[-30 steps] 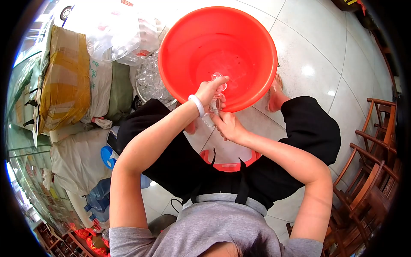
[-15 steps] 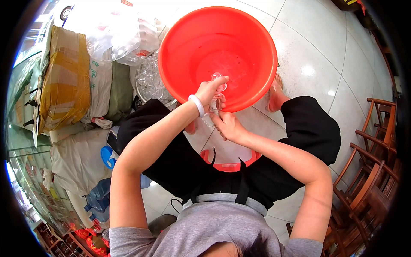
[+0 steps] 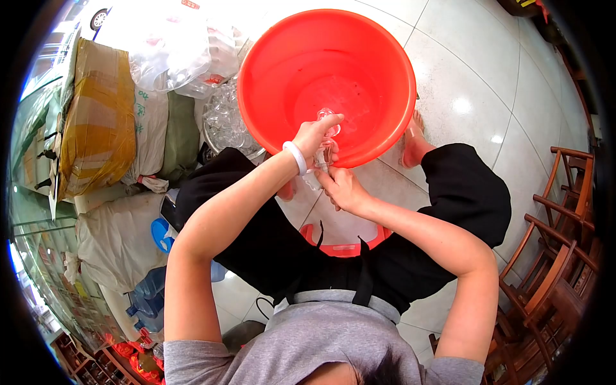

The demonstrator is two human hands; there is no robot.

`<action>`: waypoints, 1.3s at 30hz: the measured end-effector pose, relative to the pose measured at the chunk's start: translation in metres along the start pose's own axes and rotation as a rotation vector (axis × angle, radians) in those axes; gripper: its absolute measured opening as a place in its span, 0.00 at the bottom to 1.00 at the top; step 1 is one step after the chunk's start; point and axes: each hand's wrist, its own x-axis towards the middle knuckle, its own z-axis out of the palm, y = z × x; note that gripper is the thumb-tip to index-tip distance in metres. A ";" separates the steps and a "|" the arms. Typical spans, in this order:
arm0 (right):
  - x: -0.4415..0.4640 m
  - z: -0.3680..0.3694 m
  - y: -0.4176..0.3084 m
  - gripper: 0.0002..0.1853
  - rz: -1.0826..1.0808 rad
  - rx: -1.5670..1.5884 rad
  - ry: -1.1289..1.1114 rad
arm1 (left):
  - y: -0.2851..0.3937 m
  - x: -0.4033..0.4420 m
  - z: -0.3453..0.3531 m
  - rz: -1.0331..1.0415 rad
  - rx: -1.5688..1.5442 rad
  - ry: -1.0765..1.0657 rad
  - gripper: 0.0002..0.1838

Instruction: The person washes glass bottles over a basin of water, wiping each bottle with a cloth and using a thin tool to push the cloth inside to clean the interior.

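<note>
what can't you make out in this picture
All in the head view:
- Middle of the clear piece: covered by the left hand.
- What the right hand's fingertips grip, if anything: too small, partly behind its own fingers.
- Contents of the plastic bags: washed out by glare.
- Most of the left foot: behind the left forearm and trousers.
- Wooden furniture: cut off by the dark rim.

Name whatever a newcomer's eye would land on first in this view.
Probably the big red basin, at the top centre on the pale tiled floor. Next, the two hands at its near rim: the left hand, with a white band at the wrist, holds clear, shiny pieces, and the right hand meets them from below. The box wrapped in yellow tape also stands out at upper left.
</note>
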 end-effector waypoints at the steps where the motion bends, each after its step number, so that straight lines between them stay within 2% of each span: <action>1: 0.000 0.000 0.000 0.23 -0.005 -0.004 0.004 | 0.000 0.000 0.000 0.003 0.002 0.005 0.21; 18: -0.002 -0.002 -0.006 0.23 0.019 0.018 -0.006 | 0.000 0.000 0.000 -0.005 0.000 0.003 0.20; 23: -0.004 -0.004 -0.013 0.21 0.108 -0.016 -0.054 | 0.001 -0.002 0.001 -0.003 -0.001 0.005 0.18; 39: -0.002 -0.001 -0.004 0.24 0.014 0.005 -0.003 | 0.000 0.001 0.001 0.003 -0.003 0.002 0.19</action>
